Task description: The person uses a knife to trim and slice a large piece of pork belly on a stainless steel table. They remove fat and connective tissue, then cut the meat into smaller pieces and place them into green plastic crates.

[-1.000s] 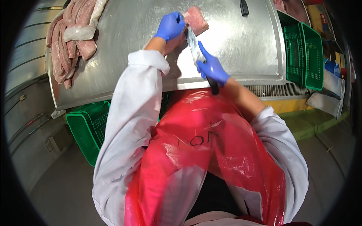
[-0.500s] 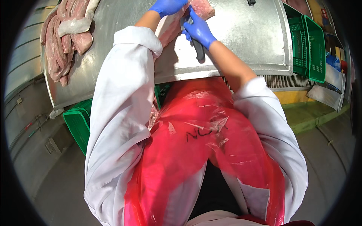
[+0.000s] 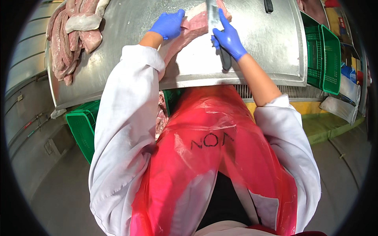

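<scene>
Steel table before me, bright with glare. The slab of raw pale-pink meat, fat-edged, lies slantwise on it, upper right to lower left, between my two blue-gloved hands. My left hand is at its left edge, fingers curled in, thumb up; whether they pinch the small flap there I cannot tell. My right hand is closed round the black handle of the knife, forefinger laid along the blade; butt of the handle points toward me. Blade stands across the slab near its right end, tip running out of view at the top; depth of contact unclear. So the meat lies just right of my left grip and up-left of my right. Lower end of the slab passes beside my left sleeve. Long meat strips heaped at far left; green crate beyond the table's right edge.
</scene>
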Demonstrator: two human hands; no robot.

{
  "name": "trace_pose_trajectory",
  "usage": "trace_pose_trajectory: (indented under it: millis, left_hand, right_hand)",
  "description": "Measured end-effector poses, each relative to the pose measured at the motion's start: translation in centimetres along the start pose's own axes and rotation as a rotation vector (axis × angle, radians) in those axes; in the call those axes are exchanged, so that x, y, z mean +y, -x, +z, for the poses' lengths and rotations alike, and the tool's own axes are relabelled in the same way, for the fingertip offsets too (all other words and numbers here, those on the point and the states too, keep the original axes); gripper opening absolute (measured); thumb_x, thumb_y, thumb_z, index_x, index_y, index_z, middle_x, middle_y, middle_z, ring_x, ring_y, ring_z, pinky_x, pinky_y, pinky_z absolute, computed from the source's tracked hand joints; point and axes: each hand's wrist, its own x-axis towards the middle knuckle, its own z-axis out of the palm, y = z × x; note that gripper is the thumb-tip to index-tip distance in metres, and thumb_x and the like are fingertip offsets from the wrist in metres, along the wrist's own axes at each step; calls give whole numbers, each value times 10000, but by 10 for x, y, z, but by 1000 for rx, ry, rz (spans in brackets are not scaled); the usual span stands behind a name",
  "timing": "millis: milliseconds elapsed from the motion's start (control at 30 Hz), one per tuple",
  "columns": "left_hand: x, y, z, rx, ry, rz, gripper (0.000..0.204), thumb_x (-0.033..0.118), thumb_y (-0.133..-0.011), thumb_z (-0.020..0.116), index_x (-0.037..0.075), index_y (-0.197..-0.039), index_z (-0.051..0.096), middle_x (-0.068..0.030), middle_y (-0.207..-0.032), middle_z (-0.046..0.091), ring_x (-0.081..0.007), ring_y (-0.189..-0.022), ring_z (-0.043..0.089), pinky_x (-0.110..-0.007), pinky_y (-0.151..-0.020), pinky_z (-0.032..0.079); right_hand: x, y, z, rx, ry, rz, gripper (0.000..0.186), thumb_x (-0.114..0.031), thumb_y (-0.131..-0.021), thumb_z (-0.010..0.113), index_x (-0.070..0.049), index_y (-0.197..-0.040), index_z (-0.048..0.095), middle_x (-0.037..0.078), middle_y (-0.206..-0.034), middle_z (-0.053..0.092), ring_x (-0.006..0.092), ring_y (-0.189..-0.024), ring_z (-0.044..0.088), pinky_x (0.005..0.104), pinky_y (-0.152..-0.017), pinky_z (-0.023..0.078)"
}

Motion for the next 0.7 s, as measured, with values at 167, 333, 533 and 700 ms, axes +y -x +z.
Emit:
trace_pose_trajectory:
  millis: [167, 333, 533, 700]
  left_hand:
    - [10, -26, -24, -107, -17, 36, 440, 167, -864, 651, 48, -1244, 462, -242, -1010, 682, -473, -938, 650, -516, -811, 523]
    - [9, -49, -35, -174, -100, 51, 273, 167, -871, 633, 30, -1094, 555, -225, -949, 685, -448, -866, 663, -496, -745, 531]
    - [31, -60, -78, -198, -276, 94, 308, 257, -871, 603, -1, -1000, 710, -252, -922, 724, -439, -859, 712, -502, -751, 578]
    - [19, -60, -73, -147, -196, 167, 296, 199, -817, 616, -10, -1001, 717, -274, -916, 712, -435, -869, 703, -507, -763, 555]
  right_hand:
    - [-2, -33, 38, -157, -91, 106, 794, -77, -953, 552, -192, -1627, 149, 130, -753, 656, 171, -588, 636, 319, -525, 550]
    - [-9, 53, 40, -299, 66, 149, 802, -104, -929, 528, -157, -1627, 138, 173, -809, 682, 208, -628, 670, 321, -586, 577]
    - [-13, -24, 72, -203, -84, 66, 752, -83, -978, 499, -170, -1629, 133, 85, -713, 628, 147, -569, 604, 307, -531, 534]
    - [16, 38, 77, -259, 42, 27, 757, -83, -915, 516, -56, -1592, 179, 158, -802, 687, 225, -636, 685, 346, -578, 573]
